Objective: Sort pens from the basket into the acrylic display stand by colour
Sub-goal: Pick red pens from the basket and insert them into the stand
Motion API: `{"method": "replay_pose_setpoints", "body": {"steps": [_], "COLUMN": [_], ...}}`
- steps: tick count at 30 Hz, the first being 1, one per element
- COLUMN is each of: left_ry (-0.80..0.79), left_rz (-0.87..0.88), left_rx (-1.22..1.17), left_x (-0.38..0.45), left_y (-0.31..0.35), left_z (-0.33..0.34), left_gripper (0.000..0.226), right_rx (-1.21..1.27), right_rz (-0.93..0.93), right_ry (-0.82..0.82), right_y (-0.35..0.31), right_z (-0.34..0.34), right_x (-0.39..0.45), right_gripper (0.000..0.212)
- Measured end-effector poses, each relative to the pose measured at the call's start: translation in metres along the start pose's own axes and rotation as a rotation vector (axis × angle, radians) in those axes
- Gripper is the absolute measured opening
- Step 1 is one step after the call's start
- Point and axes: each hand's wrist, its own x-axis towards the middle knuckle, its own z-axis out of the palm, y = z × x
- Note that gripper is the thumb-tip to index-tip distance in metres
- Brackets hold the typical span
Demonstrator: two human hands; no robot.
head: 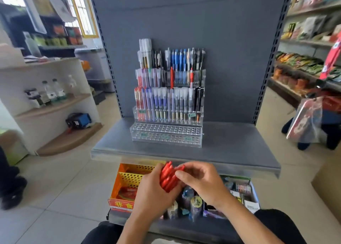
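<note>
A grey shelf unit (184,18) is seen head-on, its metal shelf (230,147) carrying a tiered acrylic stand (166,135) set against the back panel. The upper tiers are filled with blue, clear, black and a few red pens; the two lowest perforated tiers are bare, and open shelf is left to either side and in front of the stand. Small green price tags are stuck on the tiers, but their figures are too blurred to be read.

Below the shelf edge, an orange and yellow perforated basket (127,177) is partly hidden by the hands. Red characters, "非食", are printed on a yellow card (120,205) at its front, the rest being covered by the wrist. The packets to the right, on the lower shelf, cannot be made out.

A bundle of red pens (168,176) is gripped in the left hand (153,195), fingers curled round the barrels, just above the basket. One pen at the bundle's top is pinched by the thumb and fingertips of the right hand (203,183). The forearms are cut off by the bottom edge.
</note>
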Motion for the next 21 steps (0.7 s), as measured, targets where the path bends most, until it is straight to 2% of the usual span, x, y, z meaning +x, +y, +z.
{"method": "replay_pose_setpoints", "body": {"steps": [4,8,15,21], "left_ry": [-0.033,-0.031,0.002,0.006], "left_rz": [-0.001,-0.014,-0.079,-0.036], "left_rx": [-0.111,-0.201,-0.356,-0.396], "left_x": [0.009,0.017,0.036,0.057], "left_y": [0.011,0.015,0.005,-0.006], "left_z": [-0.005,-0.002,0.007,0.012], "left_gripper": [0.044,0.053,0.061,0.052], "right_rx": [0.018,0.057,0.108,0.082], "right_rz": [0.023,0.065,0.105,0.075], "right_ry": [-0.06,-0.137,-0.086,-0.07], "right_y": [-0.013,-0.014,-0.005,-0.003], "right_z": [-0.01,-0.021,-0.018,-0.021], "right_x": [0.009,0.02,0.043,0.061], "right_gripper": [0.026,0.021,0.019,0.016]}}
